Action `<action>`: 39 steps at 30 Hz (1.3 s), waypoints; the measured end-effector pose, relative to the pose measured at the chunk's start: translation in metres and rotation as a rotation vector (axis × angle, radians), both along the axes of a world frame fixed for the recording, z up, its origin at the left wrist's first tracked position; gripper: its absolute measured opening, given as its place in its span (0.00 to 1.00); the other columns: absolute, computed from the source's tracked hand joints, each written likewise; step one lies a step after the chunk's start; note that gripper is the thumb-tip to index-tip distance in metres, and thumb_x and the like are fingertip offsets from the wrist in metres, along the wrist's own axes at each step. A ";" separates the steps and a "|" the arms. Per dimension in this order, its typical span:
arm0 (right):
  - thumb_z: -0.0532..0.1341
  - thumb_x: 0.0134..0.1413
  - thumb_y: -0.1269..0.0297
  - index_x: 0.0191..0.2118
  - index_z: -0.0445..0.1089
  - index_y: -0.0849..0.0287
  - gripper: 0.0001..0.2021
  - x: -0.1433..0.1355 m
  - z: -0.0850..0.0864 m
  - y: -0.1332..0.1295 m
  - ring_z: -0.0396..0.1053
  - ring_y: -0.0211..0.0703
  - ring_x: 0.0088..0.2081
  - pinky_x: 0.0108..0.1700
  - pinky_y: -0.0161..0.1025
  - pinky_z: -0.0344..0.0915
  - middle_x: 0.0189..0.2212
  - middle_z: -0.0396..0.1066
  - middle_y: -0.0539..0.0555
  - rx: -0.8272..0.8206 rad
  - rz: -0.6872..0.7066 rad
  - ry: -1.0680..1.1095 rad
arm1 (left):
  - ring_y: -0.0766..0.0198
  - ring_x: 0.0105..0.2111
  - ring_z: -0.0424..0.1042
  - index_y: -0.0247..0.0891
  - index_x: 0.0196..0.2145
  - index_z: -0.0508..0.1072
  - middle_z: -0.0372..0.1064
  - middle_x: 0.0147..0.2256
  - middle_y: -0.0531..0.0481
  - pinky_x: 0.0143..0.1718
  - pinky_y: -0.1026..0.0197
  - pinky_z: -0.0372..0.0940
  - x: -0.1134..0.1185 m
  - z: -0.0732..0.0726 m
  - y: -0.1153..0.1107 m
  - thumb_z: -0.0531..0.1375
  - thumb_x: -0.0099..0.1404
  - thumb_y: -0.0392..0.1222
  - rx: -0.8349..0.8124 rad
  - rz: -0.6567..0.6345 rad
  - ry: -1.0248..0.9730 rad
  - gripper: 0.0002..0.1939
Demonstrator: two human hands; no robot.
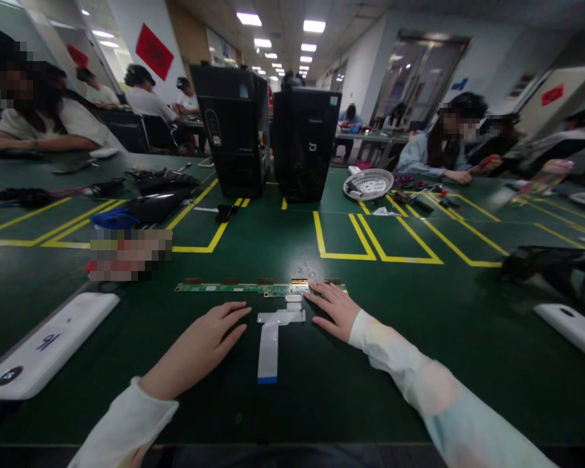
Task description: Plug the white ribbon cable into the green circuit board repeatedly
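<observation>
A long, narrow green circuit board (244, 288) lies across the green table in front of me. From its connector a white flat ribbon cable (269, 348) runs toward me, folded at an angle and ending in a blue tip. My right hand (335, 311) has its fingers spread, with the fingertips at the board's right part; whether they press on it I cannot tell. My left hand (212, 344) hovers or rests left of the cable, fingers stretched out and apart, holding nothing.
Two black computer towers (305, 146) stand at the back. A white basket (369, 184) sits right of them. White devices (49, 344) lie at the far left and far right (572, 331). Cables and tools (160, 188) lie at the back left. Other people sit around the table.
</observation>
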State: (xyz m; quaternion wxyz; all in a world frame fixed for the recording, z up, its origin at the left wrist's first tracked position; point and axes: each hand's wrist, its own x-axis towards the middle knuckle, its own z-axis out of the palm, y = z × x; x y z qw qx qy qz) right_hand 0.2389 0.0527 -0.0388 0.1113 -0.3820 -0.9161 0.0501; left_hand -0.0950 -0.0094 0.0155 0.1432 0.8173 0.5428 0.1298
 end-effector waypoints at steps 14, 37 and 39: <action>0.51 0.63 0.53 0.64 0.56 0.59 0.27 0.001 0.003 -0.003 0.44 0.55 0.67 0.64 0.60 0.48 0.65 0.51 0.62 0.017 -0.009 0.013 | 0.48 0.57 0.65 0.41 0.57 0.67 0.64 0.59 0.42 0.57 0.42 0.62 -0.041 -0.052 -0.045 0.47 0.69 0.55 0.296 0.192 0.139 0.26; 0.52 0.63 0.54 0.64 0.58 0.55 0.26 -0.025 0.019 -0.025 0.49 0.54 0.66 0.64 0.60 0.48 0.65 0.52 0.60 -0.040 0.034 -0.040 | 0.49 0.58 0.64 0.38 0.58 0.66 0.64 0.58 0.39 0.59 0.41 0.58 -0.018 -0.047 -0.031 0.48 0.69 0.49 0.308 0.230 0.105 0.24; 0.52 0.64 0.55 0.63 0.59 0.55 0.24 -0.012 0.018 -0.030 0.50 0.54 0.65 0.64 0.60 0.49 0.65 0.53 0.60 -0.020 0.019 -0.030 | 0.49 0.58 0.63 0.38 0.58 0.66 0.64 0.58 0.40 0.59 0.41 0.58 -0.018 -0.047 -0.031 0.48 0.69 0.48 0.309 0.230 0.102 0.23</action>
